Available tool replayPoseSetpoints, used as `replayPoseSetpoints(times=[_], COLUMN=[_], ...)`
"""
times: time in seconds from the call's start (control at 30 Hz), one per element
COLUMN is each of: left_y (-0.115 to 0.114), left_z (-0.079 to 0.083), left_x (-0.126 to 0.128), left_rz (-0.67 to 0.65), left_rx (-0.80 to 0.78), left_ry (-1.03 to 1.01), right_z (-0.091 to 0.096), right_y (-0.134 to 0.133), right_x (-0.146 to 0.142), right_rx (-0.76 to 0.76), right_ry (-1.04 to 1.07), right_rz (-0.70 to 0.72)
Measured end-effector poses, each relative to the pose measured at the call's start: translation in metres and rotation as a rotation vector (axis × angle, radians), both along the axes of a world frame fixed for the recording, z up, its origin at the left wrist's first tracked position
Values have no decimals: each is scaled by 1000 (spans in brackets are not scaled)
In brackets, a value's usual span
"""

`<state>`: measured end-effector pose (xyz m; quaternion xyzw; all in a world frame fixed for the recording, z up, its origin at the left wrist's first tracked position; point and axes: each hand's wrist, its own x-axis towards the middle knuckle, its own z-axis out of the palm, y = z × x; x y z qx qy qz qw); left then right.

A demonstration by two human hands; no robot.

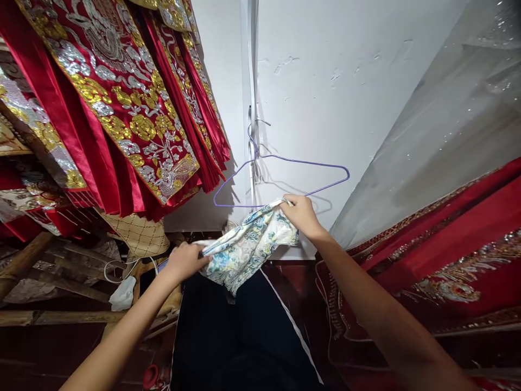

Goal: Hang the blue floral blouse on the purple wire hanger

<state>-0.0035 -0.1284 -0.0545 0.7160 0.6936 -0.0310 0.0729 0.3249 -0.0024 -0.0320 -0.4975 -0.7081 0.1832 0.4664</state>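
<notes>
My left hand (187,262) and my right hand (300,213) grip the two ends of a white floral-print garment (250,247) with blue and yellow in its pattern. It is stretched between them along its upper edge, with the lower part drooping above my dark trousers. Whether it is shorts or a top, I cannot tell for sure. Just beyond it, a purple clothes hanger (305,161) hangs against the white wall with nothing on it. The garment covers a small part of the hanger's lower bar.
Red costumes (146,108) with gold and silver sequins hang at the upper left. Bamboo poles (61,316) and a white crumpled item (122,293) lie below them. On the right, plastic sheeting (431,136) hangs over red embroidered cloth (456,260).
</notes>
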Motion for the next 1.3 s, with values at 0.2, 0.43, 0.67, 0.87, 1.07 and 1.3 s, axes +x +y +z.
replayPoseSetpoints(times=[0.2, 0.43, 0.67, 0.87, 1.07, 1.3], left_y=[47, 74, 73, 66, 69, 73], left_z=[46, 73, 91, 116, 128, 134], left_x=[-2, 23, 12, 0, -8, -12], left_rz=[-164, -92, -263, -352, -326, -314], left_rx=[489, 580, 426, 321, 245, 162], left_ry=[-550, -853, -803, -751, -759, -867], right_z=[25, 27, 34, 31, 33, 25], right_y=[-14, -30, -27, 22, 63, 64], right_x=[5, -1, 7, 50, 64, 56], right_rx=[-55, -115, -36, 79, -121, 23], right_ry=[102, 142, 133, 203, -75, -35], right_rz=[78, 219, 172, -121, 158, -33])
